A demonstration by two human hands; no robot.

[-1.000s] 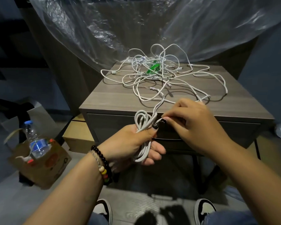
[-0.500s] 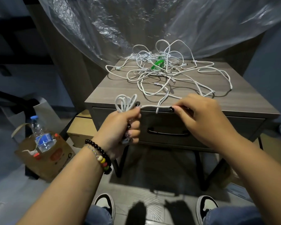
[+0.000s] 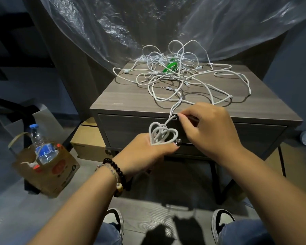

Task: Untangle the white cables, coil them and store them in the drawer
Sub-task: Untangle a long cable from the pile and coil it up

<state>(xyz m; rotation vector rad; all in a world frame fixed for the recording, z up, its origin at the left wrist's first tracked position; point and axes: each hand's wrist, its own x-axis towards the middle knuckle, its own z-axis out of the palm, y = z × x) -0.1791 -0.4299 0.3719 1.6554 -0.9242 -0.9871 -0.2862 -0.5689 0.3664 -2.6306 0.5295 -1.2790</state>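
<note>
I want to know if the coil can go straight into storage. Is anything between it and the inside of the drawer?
Yes. The drawer is closed, so its front panel blocks the way. The coil in the left hand also trails to the tangle; the right hand pinches that strand.

Dim room, grey floor [image 3: 21, 218], clear plastic sheeting [image 3: 131, 23], dark walls [image 3: 290, 82]

No legible text, red round logo on brown paper bag [image 3: 60, 171] at left, blue bottle label [image 3: 46, 151] unreadable

Bare arms, beaded bracelets [image 3: 116, 174] (left wrist), dark nails, sneakers [image 3: 116, 220].
</note>
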